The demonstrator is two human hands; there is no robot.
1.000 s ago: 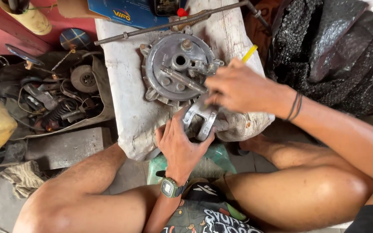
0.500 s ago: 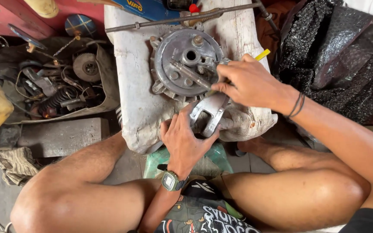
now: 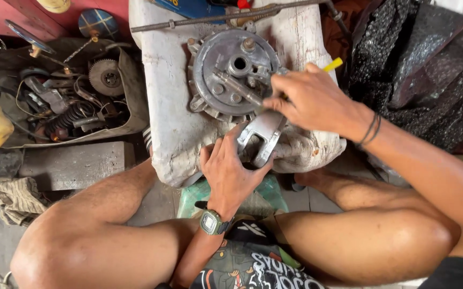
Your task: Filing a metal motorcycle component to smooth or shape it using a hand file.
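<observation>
A: Both hands busy. Left hand (image 3: 230,170) is curled around the metal bracket (image 3: 262,135), right hand (image 3: 307,100) pinches a yellow-handled tool (image 3: 332,65) at the round hub plate (image 3: 232,72) on the white block (image 3: 168,115).

B: Looks like mid-disassembly; next move probably needs the bracket steady.

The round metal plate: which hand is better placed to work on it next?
Probably the right hand: it already holds a yellow-handled tool at the round metal plate, while the left hand grips the metal bracket below.

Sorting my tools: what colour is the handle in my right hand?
Yellow handle, head view.
</observation>
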